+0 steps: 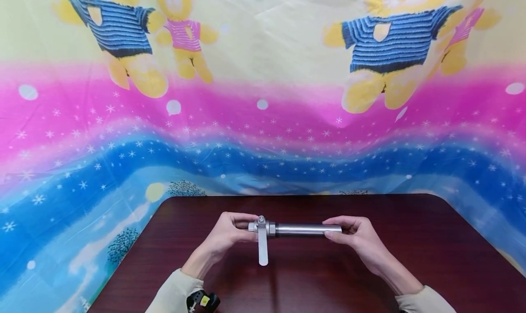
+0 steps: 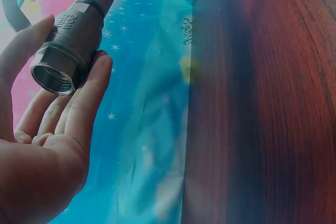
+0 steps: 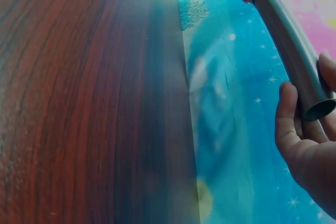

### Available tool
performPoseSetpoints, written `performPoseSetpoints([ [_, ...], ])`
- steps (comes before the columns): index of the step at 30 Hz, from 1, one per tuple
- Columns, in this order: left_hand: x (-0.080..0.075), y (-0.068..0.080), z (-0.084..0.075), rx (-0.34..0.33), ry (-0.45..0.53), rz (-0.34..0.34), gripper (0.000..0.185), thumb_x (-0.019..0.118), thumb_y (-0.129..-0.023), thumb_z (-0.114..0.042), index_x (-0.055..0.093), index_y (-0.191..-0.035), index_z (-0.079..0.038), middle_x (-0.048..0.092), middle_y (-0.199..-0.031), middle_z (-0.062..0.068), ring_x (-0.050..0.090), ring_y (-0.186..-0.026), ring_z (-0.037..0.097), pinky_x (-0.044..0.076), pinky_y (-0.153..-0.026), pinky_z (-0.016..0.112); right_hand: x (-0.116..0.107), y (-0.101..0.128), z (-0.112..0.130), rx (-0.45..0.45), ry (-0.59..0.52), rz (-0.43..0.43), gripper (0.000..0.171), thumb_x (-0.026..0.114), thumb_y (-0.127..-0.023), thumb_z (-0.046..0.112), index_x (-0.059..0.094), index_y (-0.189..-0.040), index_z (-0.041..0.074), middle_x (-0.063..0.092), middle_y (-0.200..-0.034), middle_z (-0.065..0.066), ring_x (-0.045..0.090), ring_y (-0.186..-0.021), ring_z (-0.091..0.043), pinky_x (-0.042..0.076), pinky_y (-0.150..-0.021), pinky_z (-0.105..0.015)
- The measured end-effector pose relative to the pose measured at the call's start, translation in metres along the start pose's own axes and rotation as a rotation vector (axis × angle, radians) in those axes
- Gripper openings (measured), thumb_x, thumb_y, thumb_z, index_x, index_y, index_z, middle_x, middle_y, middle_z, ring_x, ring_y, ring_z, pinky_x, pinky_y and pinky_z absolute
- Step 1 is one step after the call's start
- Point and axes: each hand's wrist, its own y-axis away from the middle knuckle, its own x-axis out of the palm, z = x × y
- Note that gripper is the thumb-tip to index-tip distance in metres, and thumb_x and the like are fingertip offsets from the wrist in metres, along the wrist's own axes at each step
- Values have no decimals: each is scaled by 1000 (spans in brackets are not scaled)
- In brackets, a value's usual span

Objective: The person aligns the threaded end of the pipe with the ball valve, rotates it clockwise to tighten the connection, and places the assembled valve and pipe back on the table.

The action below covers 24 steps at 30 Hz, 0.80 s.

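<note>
A metal ball valve (image 1: 270, 228) with a flat lever handle (image 1: 263, 249) is joined to a smooth steel pipe (image 1: 306, 229). Both are held level above the table, with the lever pointing toward me. My left hand (image 1: 223, 235) pinches the valve's hex end between thumb and fingers; the left wrist view shows the threaded opening of the valve body (image 2: 68, 43). At the pipe's other end my right hand (image 1: 359, 235) holds it between thumb and fingers. That open pipe end (image 3: 319, 108) faces the right wrist camera.
A dark red-brown wooden table (image 1: 320, 276) lies beneath. Behind and around it hangs a printed cloth (image 1: 263, 135) with bears and snowflakes. A black device with a yellow mark (image 1: 204, 300) sits at the left sleeve.
</note>
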Motion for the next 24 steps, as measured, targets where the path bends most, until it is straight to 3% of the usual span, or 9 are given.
performPoseSetpoints([
  [10, -2, 0, 4, -17, 30, -4, 51, 81, -80, 9, 68, -129, 12, 77, -108, 21, 76, -93, 19, 62, -81, 36, 6, -3, 4, 11, -10, -31, 36, 78, -94, 6, 70, -125, -11, 76, -97, -12, 75, -81, -26, 62, -76, -38],
  [16, -3, -2, 4, -27, 49, -26, 50, 80, -83, 7, 67, -130, 13, 77, -108, 20, 76, -90, 20, 61, -86, 45, 10, -4, 4, 32, -41, -60, 38, 77, -96, 9, 68, -126, -13, 77, -97, -13, 77, -81, -30, 62, -78, -39],
  [20, -5, -2, 5, -34, 52, -26, 49, 80, -84, 6, 67, -131, 12, 77, -108, 19, 76, -91, 19, 59, -89, 48, 9, -3, 2, 54, -73, -16, 43, 77, -96, 7, 64, -133, -13, 77, -104, -14, 77, -86, -28, 61, -83, -36],
  [24, -8, 0, 6, -32, 58, -22, 49, 79, -85, 6, 66, -131, 14, 77, -109, 20, 76, -90, 19, 61, -85, 41, 6, 1, 1, 66, -77, 58, 51, 79, -93, 4, 61, -139, -10, 75, -113, -14, 76, -92, -24, 59, -86, -35],
])
